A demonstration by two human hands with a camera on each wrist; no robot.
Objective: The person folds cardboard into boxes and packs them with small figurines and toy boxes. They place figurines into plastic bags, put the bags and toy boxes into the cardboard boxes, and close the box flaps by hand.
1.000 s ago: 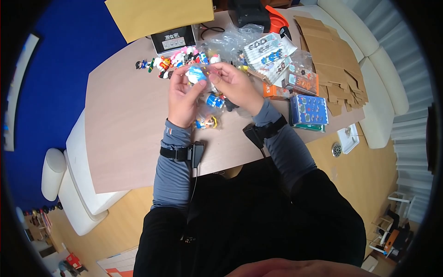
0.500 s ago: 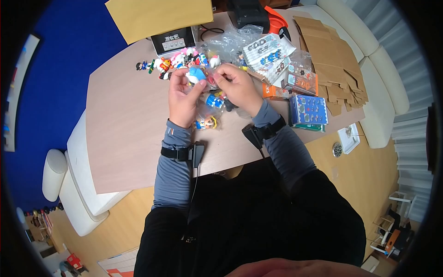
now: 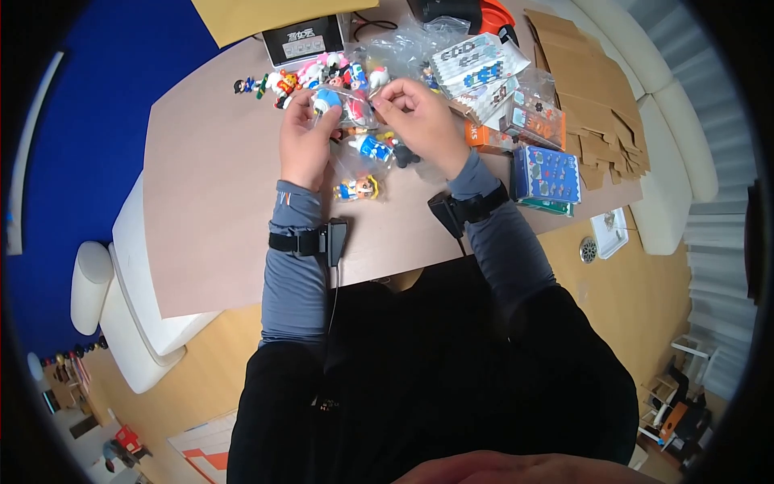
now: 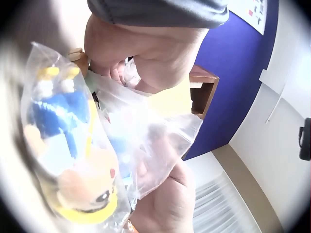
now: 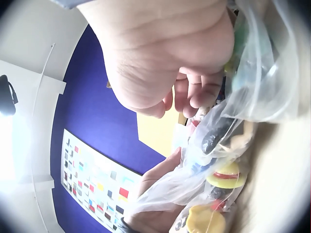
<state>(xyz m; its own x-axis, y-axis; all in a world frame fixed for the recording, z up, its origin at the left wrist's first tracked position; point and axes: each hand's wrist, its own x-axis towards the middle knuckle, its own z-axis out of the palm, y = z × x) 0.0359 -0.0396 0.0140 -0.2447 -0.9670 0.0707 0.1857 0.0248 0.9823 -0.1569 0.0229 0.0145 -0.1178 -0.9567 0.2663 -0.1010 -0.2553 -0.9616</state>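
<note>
A clear plastic bag (image 3: 355, 109) with a blue-and-white figure (image 3: 326, 99) and a red part inside stretches between the two hands above the table. The left hand (image 3: 306, 145) pinches its left side between thumb and fingers. On the other side, the right hand (image 3: 426, 125) has its thumb and curled fingers at the bag's edge, pinching it. Just below lie a bagged blue-and-white figure (image 3: 372, 148) and a bagged yellow-haired figure (image 3: 356, 188); the latter looms large in the left wrist view (image 4: 73, 121). The right wrist view shows the right hand (image 5: 165, 53) beside crinkled plastic.
Colourful unwrapped figures (image 3: 282, 83) crowd behind the hands, near a black-and-white box (image 3: 305, 42). To the right are torn wrappers (image 3: 480, 68), an orange box (image 3: 488, 137), a blue box (image 3: 548, 173) and flattened cardboard (image 3: 584, 89). A yellow sheet (image 3: 266, 14) lies at the back.
The head view has shifted, so the table's things sit higher in it. Both hands have drawn slightly apart, and the bag between them looks more spread out.
</note>
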